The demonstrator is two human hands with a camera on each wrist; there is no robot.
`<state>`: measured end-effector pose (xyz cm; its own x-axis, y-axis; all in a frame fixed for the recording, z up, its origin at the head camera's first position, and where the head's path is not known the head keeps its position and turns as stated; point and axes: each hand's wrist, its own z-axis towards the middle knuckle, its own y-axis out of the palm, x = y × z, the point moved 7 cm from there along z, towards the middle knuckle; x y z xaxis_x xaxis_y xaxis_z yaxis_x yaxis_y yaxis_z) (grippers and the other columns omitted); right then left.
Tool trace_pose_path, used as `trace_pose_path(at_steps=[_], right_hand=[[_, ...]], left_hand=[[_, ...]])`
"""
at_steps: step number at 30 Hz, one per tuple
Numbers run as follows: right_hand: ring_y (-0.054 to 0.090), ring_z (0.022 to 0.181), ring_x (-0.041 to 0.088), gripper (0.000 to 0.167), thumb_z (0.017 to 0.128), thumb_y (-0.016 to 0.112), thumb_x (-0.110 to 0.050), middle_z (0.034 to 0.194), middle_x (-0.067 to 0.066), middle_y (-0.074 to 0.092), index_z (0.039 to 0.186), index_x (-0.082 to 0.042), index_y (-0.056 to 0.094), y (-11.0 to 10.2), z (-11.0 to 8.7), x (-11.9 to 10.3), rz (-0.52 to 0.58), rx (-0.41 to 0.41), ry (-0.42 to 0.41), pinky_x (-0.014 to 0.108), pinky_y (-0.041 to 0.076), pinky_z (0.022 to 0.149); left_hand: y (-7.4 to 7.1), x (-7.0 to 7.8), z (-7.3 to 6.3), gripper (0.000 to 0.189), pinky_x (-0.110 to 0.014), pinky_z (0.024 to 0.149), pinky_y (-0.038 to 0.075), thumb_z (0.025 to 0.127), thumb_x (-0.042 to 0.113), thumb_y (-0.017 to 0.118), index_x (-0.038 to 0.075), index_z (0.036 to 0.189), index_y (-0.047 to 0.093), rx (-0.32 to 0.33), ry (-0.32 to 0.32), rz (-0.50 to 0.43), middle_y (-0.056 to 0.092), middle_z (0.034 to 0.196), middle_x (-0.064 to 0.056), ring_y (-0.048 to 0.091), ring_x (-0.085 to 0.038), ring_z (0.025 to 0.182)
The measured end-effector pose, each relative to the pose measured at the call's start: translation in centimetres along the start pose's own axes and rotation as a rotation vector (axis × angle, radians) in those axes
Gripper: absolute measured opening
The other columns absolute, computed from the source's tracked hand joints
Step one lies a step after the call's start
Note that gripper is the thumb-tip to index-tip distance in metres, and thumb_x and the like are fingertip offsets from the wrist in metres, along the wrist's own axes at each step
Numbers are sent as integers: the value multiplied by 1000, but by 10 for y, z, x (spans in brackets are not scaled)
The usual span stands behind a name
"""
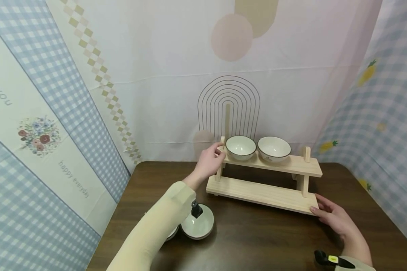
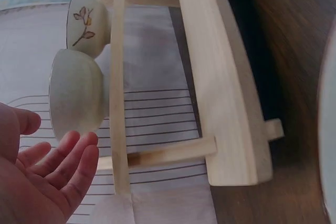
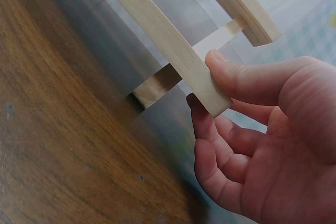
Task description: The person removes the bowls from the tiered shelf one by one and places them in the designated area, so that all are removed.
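Note:
A two-tier pale wooden rack (image 1: pixel 257 190) stands on the brown table, slightly angled. My right hand (image 1: pixel 339 220) pinches the right end of its lower shelf, thumb (image 3: pixel 247 82) on the upper face and fingers curled beneath. At the upper shelf's left end is my left hand (image 1: pixel 209 161), its fingers (image 2: pixel 79 177) loosely bent and apart from the wood in the left wrist view. Side by side on the upper shelf sit two white bowls, a left bowl (image 1: pixel 240 146) and a right bowl (image 1: pixel 274 148); the left wrist view shows a leaf pattern on one.
A dark-rimmed bowl (image 1: pixel 203 227) rests on the table (image 1: pixel 244 241) at front left. Beside it, another bowl (image 1: pixel 172 235) is mostly hidden by my left sleeve (image 1: pixel 156 222). A patterned cloth (image 1: pixel 169 113) hangs behind the table, with checked cloth at both sides.

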<state>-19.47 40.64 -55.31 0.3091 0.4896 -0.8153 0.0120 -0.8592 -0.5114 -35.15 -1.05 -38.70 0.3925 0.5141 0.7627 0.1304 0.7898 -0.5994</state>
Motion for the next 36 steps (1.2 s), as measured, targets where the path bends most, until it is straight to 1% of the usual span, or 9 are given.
trace_pose_path(at_steps=[4,9,15,18,22,26,29,32,36], right_hand=[[63,113,13,92,107,66,-41,160,43,32,167,7,14,3,-4,1,6,4,2,26,58,83],[62,109,7,93,107,67,-40,160,43,32,167,7,15,6,-11,1,18,7,5,26,58,83],[62,108,6,92,107,67,-40,159,44,34,167,7,15,9,-18,-1,20,17,-5,27,58,83],[63,111,9,92,107,66,-40,158,44,34,167,8,15,12,-22,-1,17,21,-8,26,58,83],[63,111,11,92,107,66,-40,158,44,34,166,9,15,14,-26,0,14,23,-10,27,58,84],[62,108,6,92,107,66,-40,158,44,33,166,8,15,15,-31,1,16,31,-7,26,58,84],[60,108,4,91,107,66,-40,159,44,33,167,8,15,16,-35,2,18,39,-1,25,58,83],[62,110,8,92,107,66,-40,159,44,33,166,8,15,18,-39,2,17,41,5,25,58,83],[63,117,20,93,107,66,-42,159,43,33,167,8,15,18,-38,3,16,43,13,26,58,83]], left_hand=[[4,4,9,52,-36,77,55,109,28,55,5,155,53,-20,-19,-28,72,110,-11,67,-21,89],[8,5,17,54,-37,73,55,110,30,54,5,158,49,-48,-52,-45,71,106,-11,65,-21,81],[7,7,23,55,-40,81,58,110,28,54,3,159,47,-69,-66,-2,73,120,-17,70,-24,94],[5,6,25,55,-40,81,58,109,29,55,3,158,49,-69,-72,12,73,121,-17,70,-25,96],[4,6,24,55,-35,74,56,107,30,57,4,155,52,-79,-64,24,75,111,-13,69,-20,84],[8,6,23,56,-30,65,53,105,29,59,3,154,52,-102,-53,11,76,96,-7,67,-15,70],[9,7,21,56,-28,62,51,104,29,60,4,153,53,-106,-52,5,74,89,-4,66,-13,65],[9,8,19,55,-27,62,50,104,29,60,4,152,54,-102,-45,12,74,86,-4,65,-12,63],[9,8,17,53,-27,62,49,104,28,59,6,152,55,-100,-40,8,75,83,-8,67,-15,60]])
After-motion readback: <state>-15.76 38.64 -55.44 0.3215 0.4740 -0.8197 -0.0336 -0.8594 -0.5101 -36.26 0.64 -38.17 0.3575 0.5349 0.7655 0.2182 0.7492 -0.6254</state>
